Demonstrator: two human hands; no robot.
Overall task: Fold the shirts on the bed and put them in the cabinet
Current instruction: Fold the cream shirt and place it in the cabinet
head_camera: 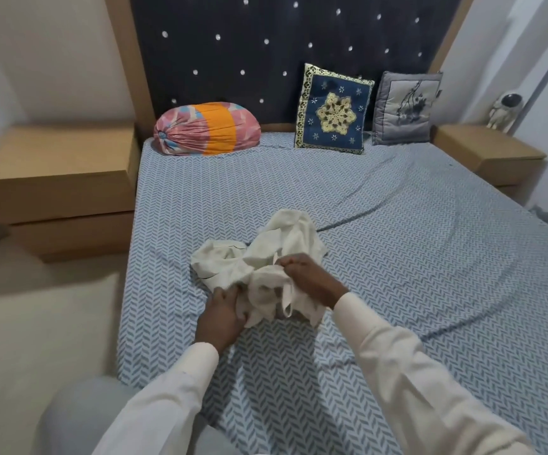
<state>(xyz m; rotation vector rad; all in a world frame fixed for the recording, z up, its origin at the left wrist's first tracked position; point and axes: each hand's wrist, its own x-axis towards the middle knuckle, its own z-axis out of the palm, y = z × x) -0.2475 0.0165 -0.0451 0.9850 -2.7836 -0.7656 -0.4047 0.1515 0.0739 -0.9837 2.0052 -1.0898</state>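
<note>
A crumpled cream shirt lies bunched on the bed, near its left front part. My left hand grips the shirt's near left edge, fingers tucked into the cloth. My right hand pinches a fold at the top of the bunch, knuckles up. Both arms wear cream sleeves. No cabinet is in view.
A round pink and orange bolster, a blue embroidered cushion and a grey cushion stand along the dark studded headboard. Wooden nightstands flank the bed, left and right; a small astronaut figure stands on the right one.
</note>
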